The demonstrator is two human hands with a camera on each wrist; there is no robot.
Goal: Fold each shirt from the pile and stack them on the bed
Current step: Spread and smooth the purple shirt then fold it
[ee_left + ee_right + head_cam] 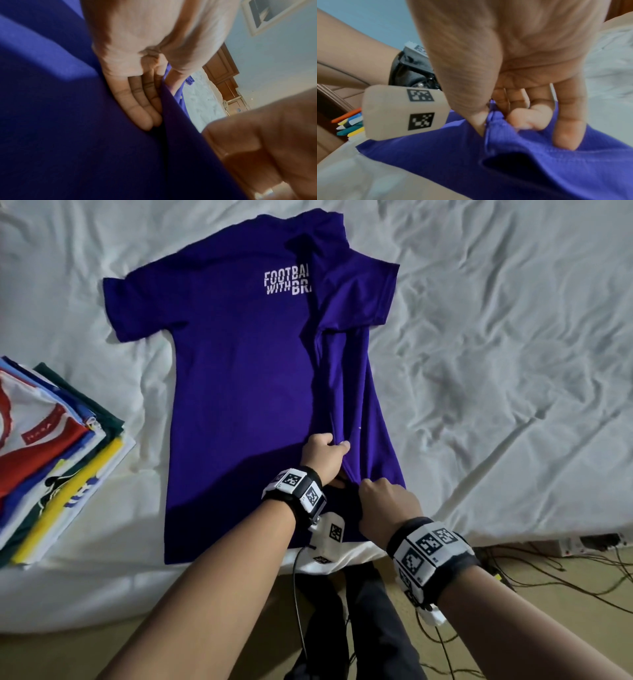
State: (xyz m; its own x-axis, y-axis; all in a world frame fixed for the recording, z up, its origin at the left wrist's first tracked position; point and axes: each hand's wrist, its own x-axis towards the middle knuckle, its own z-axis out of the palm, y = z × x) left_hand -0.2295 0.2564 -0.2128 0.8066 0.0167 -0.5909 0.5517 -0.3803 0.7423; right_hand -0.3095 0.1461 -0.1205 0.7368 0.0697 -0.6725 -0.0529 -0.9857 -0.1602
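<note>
A purple shirt (239, 392) with white lettering lies flat on the white bed (496, 371), collar away from me. Its right side and sleeve are folded in over the body. My left hand (334, 444) grips the folded edge low on the shirt, the cloth pinched between thumb and fingers (140, 108). My right hand (368, 486) is just below it at the hem. There its thumb and fingers (565, 132) pinch the purple fabric (505, 169) at the side seam. The two hands are almost touching.
A stack of folded shirts (51, 453) in red, white, blue, green and yellow sits at the left near the bed's front edge. Rumpled sheet spreads to the right of the purple shirt. Cables (565, 570) lie on the floor at the right.
</note>
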